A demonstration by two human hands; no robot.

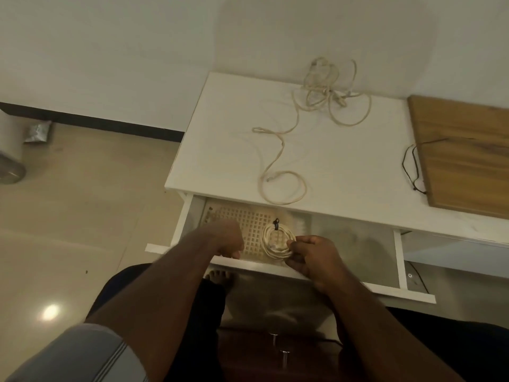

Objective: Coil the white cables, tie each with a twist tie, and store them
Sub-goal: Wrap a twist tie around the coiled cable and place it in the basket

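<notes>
Right hand (311,255) reaches forward over open drawer (316,274), fingers curled, pinching right edge of coil (277,242). Coil round, lying about flat over grid mat (248,224) in drawer, black tie (275,224) at its far edge, pointing away from person. Left hand (227,238) blurred, fingers curled down at drawer front edge, hold unclear. Loose cables (316,106) sprawl on white desk (220,150) top, tangle at far side, one strand trailing toward near edge. Wooden board (462,150) at right, black cord (411,166) beside it
</notes>
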